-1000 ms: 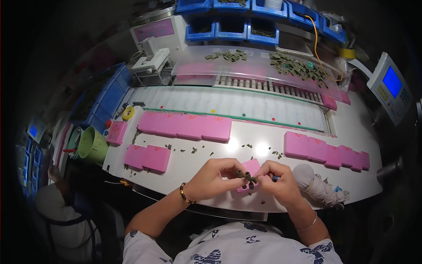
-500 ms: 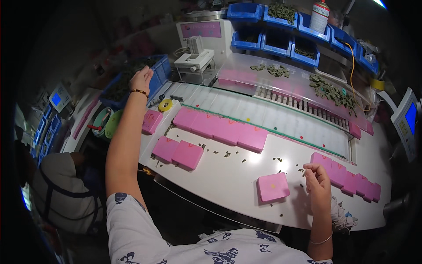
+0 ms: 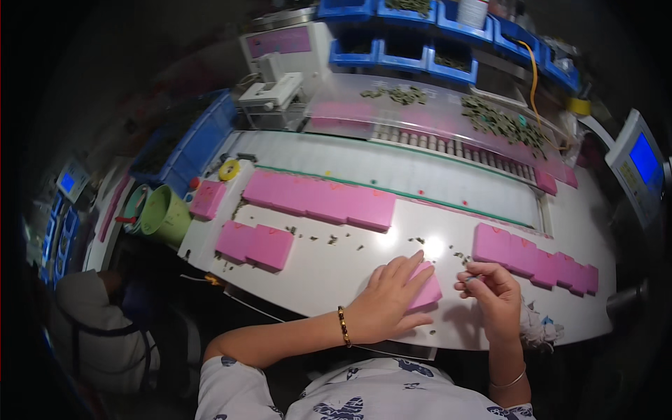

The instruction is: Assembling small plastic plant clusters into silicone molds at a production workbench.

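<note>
My left hand (image 3: 392, 295) reaches across the white worktop with its fingers spread over a pink square block (image 3: 428, 297). The palm hides much of that block, and whether the fingers grip it is hard to see. To the right, my right hand (image 3: 498, 297) is raised a little above the surface, thumb and fingertips pinched together. Between them shows a small dark piece, too small to name. Small dark green pieces (image 3: 458, 255) lie scattered beyond the two hands.
Pink blocks stand in a long row (image 3: 318, 199), a pair (image 3: 253, 245) and a right-hand row (image 3: 518, 253). Behind runs a pale conveyor belt (image 3: 315, 152) with a green edge. Around it are blue bins (image 3: 402, 54), a green bucket (image 3: 164, 213), a screen (image 3: 642, 157) and a seated person (image 3: 98, 336).
My left hand has come from the blue crate at the far left to the pink block. My right fingers have closed into a pinch. The whole view has shifted slightly.
</note>
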### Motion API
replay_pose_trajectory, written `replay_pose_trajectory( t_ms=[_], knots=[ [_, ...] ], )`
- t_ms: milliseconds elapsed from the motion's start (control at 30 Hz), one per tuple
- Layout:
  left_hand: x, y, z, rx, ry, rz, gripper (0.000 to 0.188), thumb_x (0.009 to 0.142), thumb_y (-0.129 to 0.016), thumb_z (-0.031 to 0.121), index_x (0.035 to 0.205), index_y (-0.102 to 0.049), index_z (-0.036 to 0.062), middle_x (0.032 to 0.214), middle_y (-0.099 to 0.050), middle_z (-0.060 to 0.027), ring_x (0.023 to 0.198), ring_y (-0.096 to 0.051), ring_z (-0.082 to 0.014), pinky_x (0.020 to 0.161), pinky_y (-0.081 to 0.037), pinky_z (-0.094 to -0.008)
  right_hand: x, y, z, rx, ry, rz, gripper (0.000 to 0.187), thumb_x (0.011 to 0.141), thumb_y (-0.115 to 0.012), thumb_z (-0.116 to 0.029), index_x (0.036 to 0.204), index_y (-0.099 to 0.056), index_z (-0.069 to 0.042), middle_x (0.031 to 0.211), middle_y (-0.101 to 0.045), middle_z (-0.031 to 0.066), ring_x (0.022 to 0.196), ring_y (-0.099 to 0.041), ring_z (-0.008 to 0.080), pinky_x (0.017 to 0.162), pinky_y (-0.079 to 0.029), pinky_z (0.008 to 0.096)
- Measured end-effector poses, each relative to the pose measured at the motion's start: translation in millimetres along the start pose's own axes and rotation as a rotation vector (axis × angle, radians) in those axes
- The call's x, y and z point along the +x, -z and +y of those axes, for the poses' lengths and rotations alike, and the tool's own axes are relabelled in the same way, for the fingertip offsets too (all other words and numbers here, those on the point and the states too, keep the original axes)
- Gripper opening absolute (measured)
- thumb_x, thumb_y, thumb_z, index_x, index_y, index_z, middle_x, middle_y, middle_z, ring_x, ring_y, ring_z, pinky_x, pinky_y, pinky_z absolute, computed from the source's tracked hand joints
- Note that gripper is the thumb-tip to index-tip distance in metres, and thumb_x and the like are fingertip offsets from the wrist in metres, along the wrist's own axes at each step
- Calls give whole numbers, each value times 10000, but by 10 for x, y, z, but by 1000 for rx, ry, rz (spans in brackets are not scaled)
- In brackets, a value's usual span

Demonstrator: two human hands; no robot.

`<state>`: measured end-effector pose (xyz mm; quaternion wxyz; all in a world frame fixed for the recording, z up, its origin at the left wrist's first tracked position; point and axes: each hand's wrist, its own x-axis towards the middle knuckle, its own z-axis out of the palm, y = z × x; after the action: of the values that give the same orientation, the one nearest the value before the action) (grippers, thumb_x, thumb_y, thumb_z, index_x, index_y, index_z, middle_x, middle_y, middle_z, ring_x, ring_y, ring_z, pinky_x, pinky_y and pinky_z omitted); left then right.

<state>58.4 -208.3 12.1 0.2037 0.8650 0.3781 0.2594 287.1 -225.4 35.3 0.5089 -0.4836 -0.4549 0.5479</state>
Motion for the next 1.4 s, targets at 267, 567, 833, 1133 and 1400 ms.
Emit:
replay_pose_trajectory(
  t_ms=[267, 567, 833, 1133, 1400],
  knots=[
    [202, -84, -52, -252, 10, 108, 390, 901, -642, 196, 1225, -549, 0, 1204, -604, -210, 1110, -584, -346, 959, -460, -393, -207, -81, 9, -478, 477, -172, 414, 828, -513, 175, 1206, -614, 38, 1162, -679, 157, 1118, -650, 266, 936, -518, 325],
    [624, 124, -360, -539, 339, -8, 152, 890, -688, 111, 962, -605, 6, 876, -650, -86, 786, -631, -134, 693, -511, -267, -242, -226, 107, -988, 878, -190, 385, 746, -620, -32, 1128, -650, 7, 1025, -691, 128, 923, -664, 280, 870, -525, 394],
    [484, 34, -535, 93, -165, 160, 336, 789, -772, 204, 1042, -640, 27, 1037, -585, -109, 964, -567, -299, 832, -472, -388, -314, -180, 257, -962, 865, -271, 392, 730, -636, -36, 1119, -652, 4, 954, -687, 116, 870, -662, 251, 794, -548, 361],
    [292, 302, -349, 14, -108, -234, 1194, 612, -826, 623, 1490, -295, 12, 1431, -401, -202, 1347, -377, -377, 1125, -286, -476, -86, -64, 23, -759, 588, -282, 400, 748, -630, 67, 1124, -669, -65, 944, -626, 121, 849, -636, 279, 761, -525, 352],
    [242, 266, -343, -33, -24, -263, 1347, 574, -868, 588, 1530, -133, -13, 1476, -373, -227, 1367, -356, -389, 1151, -243, -464, 711, 597, -289, -1069, 307, 29, 219, 890, -654, -121, 1082, -675, -17, 932, -558, 88, 827, -532, 206, 729, -459, 321]
  ],
)
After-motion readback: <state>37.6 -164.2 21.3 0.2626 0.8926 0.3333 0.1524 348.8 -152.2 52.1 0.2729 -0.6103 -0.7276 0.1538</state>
